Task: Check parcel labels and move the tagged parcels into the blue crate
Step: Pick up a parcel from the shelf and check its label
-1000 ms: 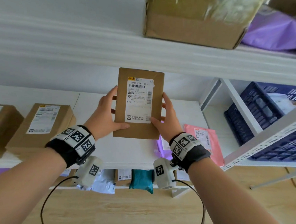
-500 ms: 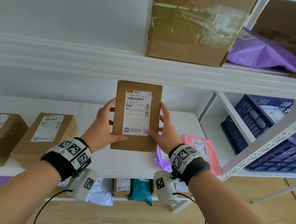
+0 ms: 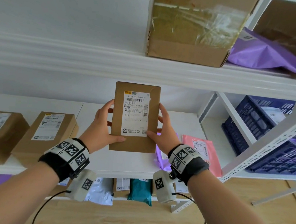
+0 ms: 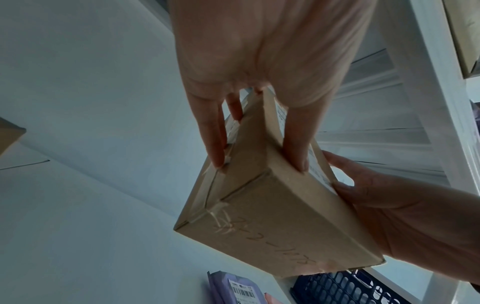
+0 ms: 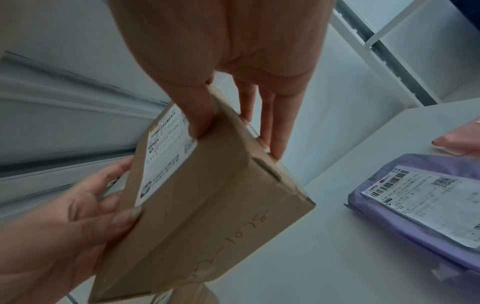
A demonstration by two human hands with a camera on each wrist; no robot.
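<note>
- Flat brown cardboard parcel (image 3: 135, 117) is up in the air, upright before the white metal shelf (image 3: 138, 165), white label (image 3: 135, 113) facing the camera.
- Left hand (image 3: 99, 125) clasps its left edge, thumb across the front.
- Right hand (image 3: 165, 131) clasps the right edge likewise.
- Blue plastic crate (image 3: 260, 137) sits well off to the right.

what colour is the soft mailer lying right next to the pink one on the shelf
Purple, with a white printed label. The purple mailer shows best in the right wrist view; the pink mailer lies beside it.
</note>
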